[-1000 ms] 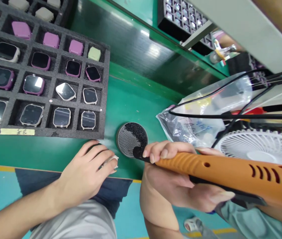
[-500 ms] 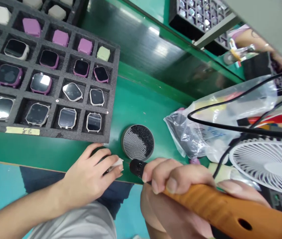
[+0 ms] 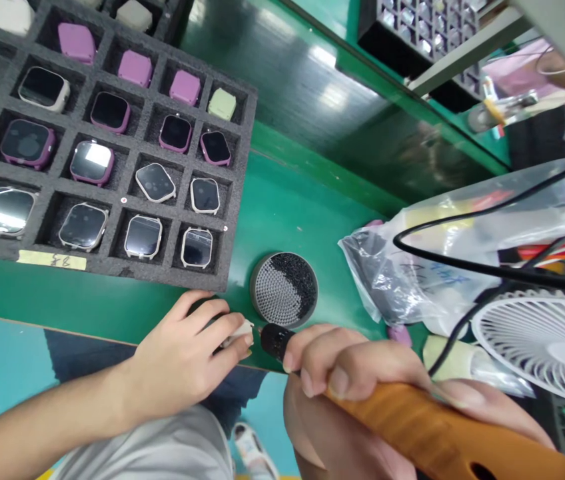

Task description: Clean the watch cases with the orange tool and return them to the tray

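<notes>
My left hand (image 3: 182, 353) is closed round a small pale watch case (image 3: 240, 333) near the bench's front edge; the fingers hide most of it. My right hand (image 3: 362, 367) is wrapped round an orange electric screwdriver (image 3: 412, 427) with a black nose. Its tip points left at the watch case, very close to it; whether they touch I cannot tell. Just beyond both hands stands a round dish (image 3: 275, 301) with a pitted bottom and tiny black screws (image 3: 296, 272) in its far right part.
A grey foam tray (image 3: 112, 268) holding several square watches lies at the left. To the right are a clear plastic bag (image 3: 422, 253), black cables (image 3: 462, 263) and a white fan (image 3: 537, 347). A raised ledge (image 3: 332, 127) runs behind; a grey bar (image 3: 472, 50) crosses upper right.
The view has shifted a little, so the tray and dish appear farther right. The screwdriver's nose is slightly closer to the watch case. Both hands keep their hold.
</notes>
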`<state>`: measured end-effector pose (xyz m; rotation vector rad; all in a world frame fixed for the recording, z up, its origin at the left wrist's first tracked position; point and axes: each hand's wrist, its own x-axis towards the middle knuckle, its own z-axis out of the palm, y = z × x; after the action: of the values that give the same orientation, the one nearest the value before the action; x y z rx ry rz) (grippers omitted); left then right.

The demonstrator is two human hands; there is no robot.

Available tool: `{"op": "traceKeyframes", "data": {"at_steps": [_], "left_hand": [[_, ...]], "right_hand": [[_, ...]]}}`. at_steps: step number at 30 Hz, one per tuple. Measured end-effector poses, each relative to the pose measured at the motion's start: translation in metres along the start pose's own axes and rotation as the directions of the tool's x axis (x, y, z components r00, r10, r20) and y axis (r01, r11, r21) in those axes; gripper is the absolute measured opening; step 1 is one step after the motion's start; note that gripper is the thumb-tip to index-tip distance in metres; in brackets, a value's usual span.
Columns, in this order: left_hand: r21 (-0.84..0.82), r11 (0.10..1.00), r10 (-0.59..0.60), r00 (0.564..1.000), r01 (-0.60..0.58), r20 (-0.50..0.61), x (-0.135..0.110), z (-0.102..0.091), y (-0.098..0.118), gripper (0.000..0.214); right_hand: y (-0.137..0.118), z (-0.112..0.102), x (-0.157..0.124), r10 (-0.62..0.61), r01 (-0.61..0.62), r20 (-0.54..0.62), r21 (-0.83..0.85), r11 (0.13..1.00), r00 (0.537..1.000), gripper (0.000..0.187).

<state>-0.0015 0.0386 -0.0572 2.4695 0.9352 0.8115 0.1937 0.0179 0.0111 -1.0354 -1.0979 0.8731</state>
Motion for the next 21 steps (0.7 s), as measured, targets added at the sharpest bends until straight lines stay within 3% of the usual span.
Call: {"op": "traceKeyframes", "data": {"at_steps": [4,6,11,14,21], "left_hand": [[0.003,1.000,0.004,1.000,-0.004,-0.024,0.001,0.000,0.000,0.015],[0.001,1.000,0.000,1.000,0.000,-0.028,0.002,0.000,0.000,0.014],[-0.007,1.000,-0.013,1.000,0.013,-0.019,0.001,-0.001,0.001,0.013],[-0.016,1.000,-0.020,1.000,0.020,-0.001,-0.001,-0.001,0.001,0.012],[0.041,0.999,-0.036,0.999,0.036,0.004,0.001,0.000,0.003,0.017]], "right_hand": [[-0.007,-0.017,0.006,0.081,-0.078,0.163,-0.028,0.997,0.983,0.031],[-0.008,-0.018,0.007,0.107,-0.098,0.190,-0.056,0.994,0.976,0.029],[-0.006,0.012,0.000,0.032,-0.032,0.005,-0.091,0.995,0.999,0.032],[-0.004,0.026,0.000,0.013,-0.017,-0.045,-0.081,0.997,0.999,0.026],[-0.005,0.004,0.012,0.003,-0.004,-0.041,-0.020,1.000,0.999,0.042]]}}
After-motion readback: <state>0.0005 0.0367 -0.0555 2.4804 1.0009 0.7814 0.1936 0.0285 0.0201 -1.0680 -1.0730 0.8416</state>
